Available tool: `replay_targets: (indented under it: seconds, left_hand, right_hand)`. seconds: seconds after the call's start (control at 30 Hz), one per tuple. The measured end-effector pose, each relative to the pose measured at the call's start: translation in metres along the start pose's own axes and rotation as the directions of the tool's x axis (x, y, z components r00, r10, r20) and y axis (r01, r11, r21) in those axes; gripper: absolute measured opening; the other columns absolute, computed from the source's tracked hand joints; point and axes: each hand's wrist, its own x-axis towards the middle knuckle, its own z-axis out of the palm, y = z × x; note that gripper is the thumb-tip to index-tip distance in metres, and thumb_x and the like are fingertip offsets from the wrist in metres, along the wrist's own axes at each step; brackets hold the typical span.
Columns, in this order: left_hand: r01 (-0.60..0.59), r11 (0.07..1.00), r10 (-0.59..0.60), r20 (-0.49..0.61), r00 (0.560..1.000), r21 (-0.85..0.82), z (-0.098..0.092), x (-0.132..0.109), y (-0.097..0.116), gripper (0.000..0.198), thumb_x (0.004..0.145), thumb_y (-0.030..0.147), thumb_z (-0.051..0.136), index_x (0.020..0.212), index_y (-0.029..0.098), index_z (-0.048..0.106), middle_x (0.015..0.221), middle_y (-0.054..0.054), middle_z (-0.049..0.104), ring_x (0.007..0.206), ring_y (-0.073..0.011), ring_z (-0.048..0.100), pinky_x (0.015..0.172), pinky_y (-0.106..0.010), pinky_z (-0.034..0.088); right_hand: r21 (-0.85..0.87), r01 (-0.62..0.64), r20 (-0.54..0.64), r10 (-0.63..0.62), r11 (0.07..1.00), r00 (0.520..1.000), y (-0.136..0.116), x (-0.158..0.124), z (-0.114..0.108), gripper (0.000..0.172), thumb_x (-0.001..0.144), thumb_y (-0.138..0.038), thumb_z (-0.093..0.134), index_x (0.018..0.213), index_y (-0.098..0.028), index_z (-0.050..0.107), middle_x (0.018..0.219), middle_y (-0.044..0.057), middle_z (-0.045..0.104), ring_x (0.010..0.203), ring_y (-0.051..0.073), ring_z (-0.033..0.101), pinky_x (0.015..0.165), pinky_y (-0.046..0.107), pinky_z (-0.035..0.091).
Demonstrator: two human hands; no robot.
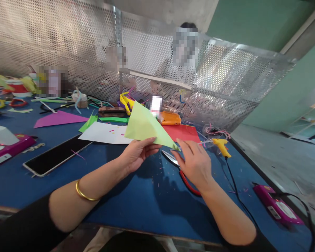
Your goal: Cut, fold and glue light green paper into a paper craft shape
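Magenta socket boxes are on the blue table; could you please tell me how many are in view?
2: one magenta socket box at the far left, another box at the lower right. Others may be hidden.

The light is moderate and rather even on the blue surface [131, 206]. A soft, dark shadow lies below the fingers [187, 148] of the right hand, so the light seems to come from above and beyond. The metal mesh [147, 42] gives a shiny glare, and behind it everything looks hazy. Square pixel blocks hide several patches. Near the borders, the wide lens stretches shapes.
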Motion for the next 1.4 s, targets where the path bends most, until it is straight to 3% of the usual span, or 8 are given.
replay_targets:
  seconds: [0.07,0.13,0.27,0.63,0.73,0.9,1.0,1.4]
  left_hand:
    - [-0.048,0.999,0.048,-0.006,0.999,0.003,-0.003,0.003,0.006,0.003,0.078,0.005,0.067,0.081,0.007,0.068,0.069,-0.01,0.074,0.06,-0.0165,0.071,0.054,-0.02,0.059]
    - [-0.075,0.997,0.075,-0.011,0.997,0.001,-0.005,0.006,0.011,0.006,0.077,0.005,0.068,0.083,0.007,0.068,0.069,-0.009,0.074,0.06,-0.0166,0.071,0.053,-0.019,0.059]
    - [-0.09,0.996,0.09,-0.019,0.996,0.006,-0.008,0.009,0.014,0.006,0.074,0.004,0.07,0.08,0.006,0.068,0.069,-0.009,0.073,0.061,-0.0167,0.071,0.053,-0.019,0.059]
    - [-0.177,0.982,0.177,0.002,0.984,0.072,-0.014,0.015,0.025,0.019,0.068,0.005,0.075,0.086,0.006,0.071,0.08,-0.012,0.075,0.065,-0.0187,0.072,0.052,-0.021,0.058]
    - [-0.21,0.976,0.212,-0.019,0.977,0.057,-0.016,0.016,0.034,0.018,0.067,0.006,0.076,0.084,0.007,0.07,0.079,-0.011,0.076,0.066,-0.0181,0.072,0.053,-0.02,0.058]
    - [-0.27,0.963,0.266,-0.128,0.955,-0.012,-0.017,0.014,0.05,0.012,0.067,0.004,0.073,0.077,0.008,0.069,0.071,-0.007,0.074,0.065,-0.0162,0.072,0.057,-0.019,0.058]
    - [-0.275,0.961,0.268,-0.155,0.951,-0.029,-0.017,0.014,0.052,0.011,0.067,0.003,0.072,0.077,0.009,0.069,0.069,-0.006,0.074,0.063,-0.0155,0.071,0.057,-0.019,0.058]
    - [-0.243,0.97,0.237,-0.122,0.964,-0.031,-0.013,0.011,0.041,0.014,0.067,0.004,0.072,0.079,0.011,0.068,0.071,-0.004,0.074,0.063,-0.0161,0.072,0.051,-0.019,0.056]
  right_hand:
    - [0.043,-0.191,0.276,0.172,0.981,0.946,0.008,-0.008,-0.01,0.03,0.089,-0.031,0.056,0.113,-0.014,0.06,0.102,0.011,0.067,0.087,0.023,0.064,0.072,0.031,0.043]
    - [0.05,-0.23,0.597,0.155,0.972,0.787,0.016,-0.022,-0.02,0.027,0.084,-0.028,0.056,0.108,-0.016,0.062,0.098,0.009,0.066,0.086,0.025,0.064,0.068,0.032,0.043]
    - [0.034,-0.252,0.784,0.13,0.967,0.607,0.026,-0.046,-0.026,0.058,0.074,-0.012,0.053,0.131,-0.014,0.049,0.11,0.013,0.062,0.098,0.029,0.062,0.077,0.035,0.044]
    - [0.2,-0.359,0.78,0.074,0.912,0.622,0.041,-0.046,-0.002,0.074,0.071,-0.009,0.048,0.144,-0.021,0.04,0.12,0.014,0.063,0.1,0.028,0.064,0.084,0.039,0.047]
    - [0.484,-0.573,0.746,0.031,0.662,0.666,0.036,-0.046,-0.005,0.069,0.072,-0.012,0.051,0.14,-0.022,0.044,0.122,0.011,0.062,0.099,0.024,0.062,0.088,0.038,0.047]
    - [0.575,-0.818,0.813,-0.104,-0.007,0.572,0.02,-0.034,-0.014,0.055,0.074,-0.031,0.071,0.125,-0.023,0.051,0.086,0.0,0.056,0.067,0.013,0.054,0.064,0.029,0.048]
    - [0.576,-0.798,0.769,-0.215,-0.177,0.602,0.011,-0.022,-0.02,0.062,0.068,-0.049,0.078,0.118,-0.023,0.051,0.085,-0.001,0.051,0.07,0.013,0.051,0.067,0.028,0.044]
    - [0.648,-0.752,0.738,-0.146,-0.117,0.659,-0.008,-0.01,-0.007,0.063,0.071,-0.069,0.066,0.109,-0.022,0.049,0.07,-0.006,0.039,0.052,0.007,0.031,0.044,0.02,0.025]
